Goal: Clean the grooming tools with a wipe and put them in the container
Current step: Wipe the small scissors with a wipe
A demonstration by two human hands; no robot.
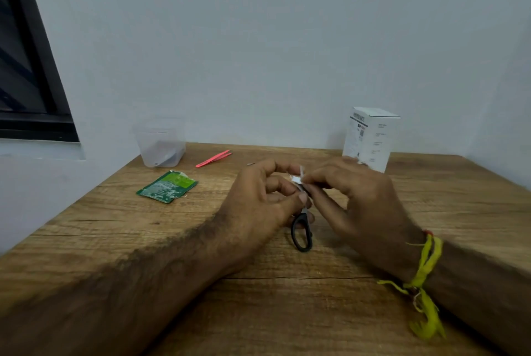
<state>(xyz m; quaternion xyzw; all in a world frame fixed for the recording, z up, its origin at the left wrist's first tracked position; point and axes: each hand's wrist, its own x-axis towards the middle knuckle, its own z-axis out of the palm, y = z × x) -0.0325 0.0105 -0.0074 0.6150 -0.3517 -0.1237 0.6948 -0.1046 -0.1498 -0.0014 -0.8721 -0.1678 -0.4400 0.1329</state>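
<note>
Scissors (302, 229) — one small pair with black handle loops — were held above the wooden table (258, 298) at its centre, one loop hanging free toward the viewer. The left hand (260, 206) gripped the scissors near the pivot, fingers curled and thumb pressed on. The right hand (359, 200), a yellow thread band (422, 278) at its wrist, pinched one white wipe (298, 177) against the blades, fingertips together; the blades were mostly hidden. Farther left lay one torn green sachet (167, 186). Beyond it lay one pair of pink tweezers (214, 158), then one clear plastic container (161, 144) against the wall with something grey inside — too blurred to identify. One white box (370, 137) stood upright at far right.
</note>
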